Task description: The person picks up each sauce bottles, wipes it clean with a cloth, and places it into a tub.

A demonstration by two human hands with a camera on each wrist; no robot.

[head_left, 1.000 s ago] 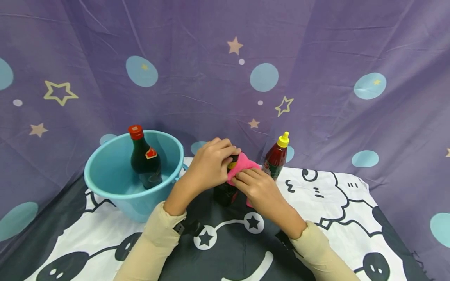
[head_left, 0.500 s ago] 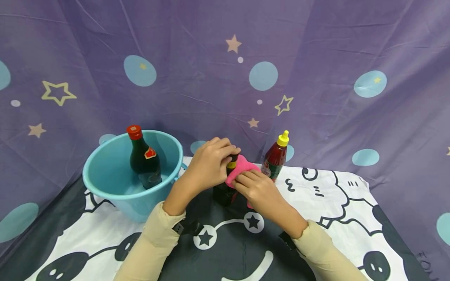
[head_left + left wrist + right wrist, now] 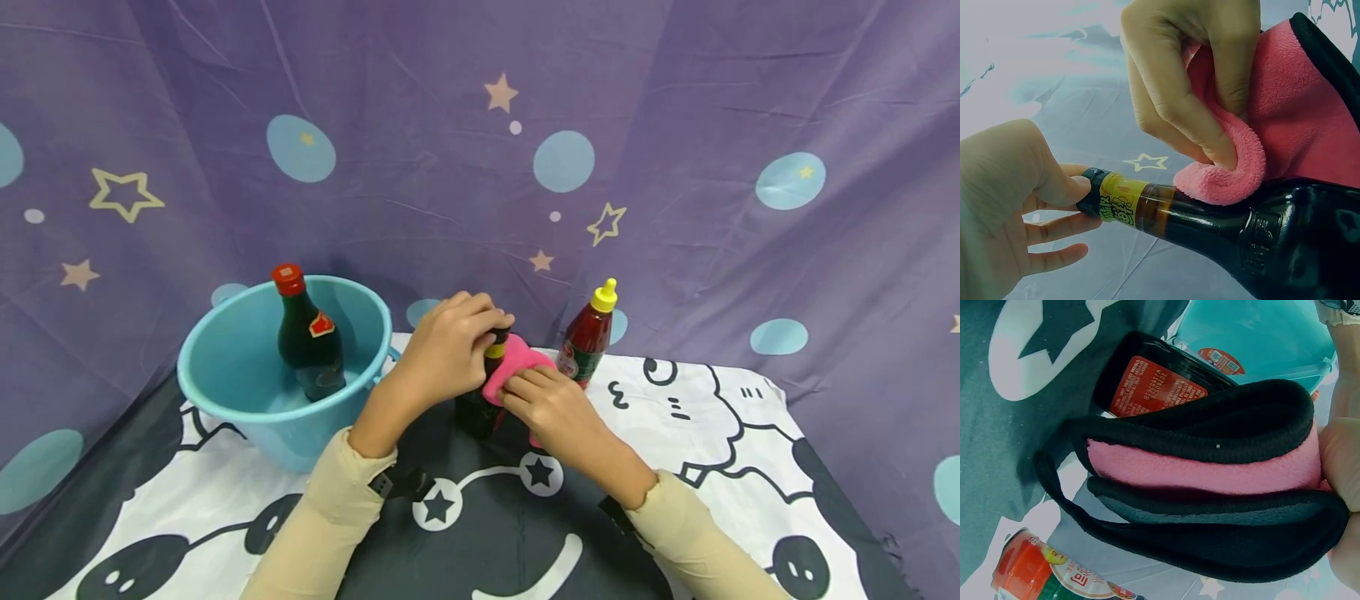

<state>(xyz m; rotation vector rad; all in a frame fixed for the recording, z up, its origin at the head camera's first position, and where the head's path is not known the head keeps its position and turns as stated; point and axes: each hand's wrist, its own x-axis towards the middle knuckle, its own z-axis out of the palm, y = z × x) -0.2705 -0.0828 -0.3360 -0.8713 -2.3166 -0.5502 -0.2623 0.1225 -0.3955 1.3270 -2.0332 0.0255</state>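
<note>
Bottle point(image 3: 307, 342) in bucket point(image 3: 217, 392)

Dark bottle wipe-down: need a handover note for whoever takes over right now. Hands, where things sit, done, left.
Left hand: grips the cap end of the dark bottle, which stands on the table.
Right hand: pinches the folded pink cloth against the bottle's shoulder, just below the neck.
Blue bucket: to the left, holds a red-capped dark bottle upright.
Red sauce bottle, yellow cap: stands on the table behind the right hand, untouched.
Done: one bottle in the bucket.
Left, probably: finish wiping this bottle; the sauce bottle is not yet handled.
</note>
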